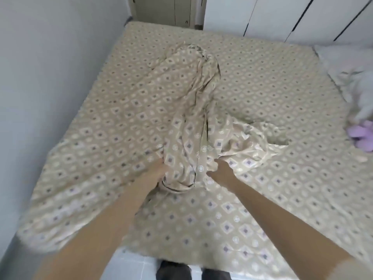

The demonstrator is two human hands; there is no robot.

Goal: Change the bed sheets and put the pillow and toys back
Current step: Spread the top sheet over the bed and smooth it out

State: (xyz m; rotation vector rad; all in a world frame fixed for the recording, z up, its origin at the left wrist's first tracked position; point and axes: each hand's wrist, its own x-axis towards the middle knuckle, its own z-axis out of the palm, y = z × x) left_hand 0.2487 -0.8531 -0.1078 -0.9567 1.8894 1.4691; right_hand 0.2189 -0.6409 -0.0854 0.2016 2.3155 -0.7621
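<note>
Beige patterned sheet point(191, 110) lies bunched, not yet spread, left hand point(156, 170) clutching it, right hand point(222, 170) released beside it; pillow point(343, 63) and toys point(361, 136) wait aside.

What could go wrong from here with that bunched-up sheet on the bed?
1. Only the left hand grips the sheet; the right hand is open beside it, so a pull may drag the bunched ridge crooked.
2. The purple toy lies near the sheet's right edge; a hard tug could shift it or tip it off.
</note>
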